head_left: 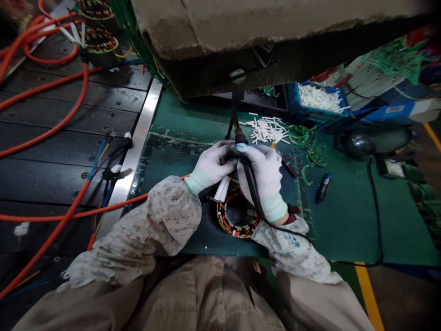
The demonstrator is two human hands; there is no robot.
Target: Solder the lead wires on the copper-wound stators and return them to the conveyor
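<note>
Khaki clothing [193, 299] spans the bottom edge. Mid-frame, the right hand [264, 169] clamps its fingers on a black corded tool [240, 138]; the left hand [212, 165] is beside it, finger grip unclear. Lower sits a stator [231, 225].

Plain green worktop [347, 220]; near its front edge, ring-shaped orange-and-black wire coil [237, 232]; white knit gloves [267, 172], mint-cuffed; speckled pale fabric sleeves [165, 211].

Gripping a thick black flexible cable [254, 191] in the white-gloved right hand [267, 170], just beside the white-gloved left hand [215, 163], hiding its upper end among the fingers and trailing it past the right wrist. Showing below, on the green bench [339, 227], a ring-shaped stator [232, 227] wound with orange-red and yellow strands, lying hollow side up, with white tubular sleeves [222, 189] leaning at its far-left edge.
</note>
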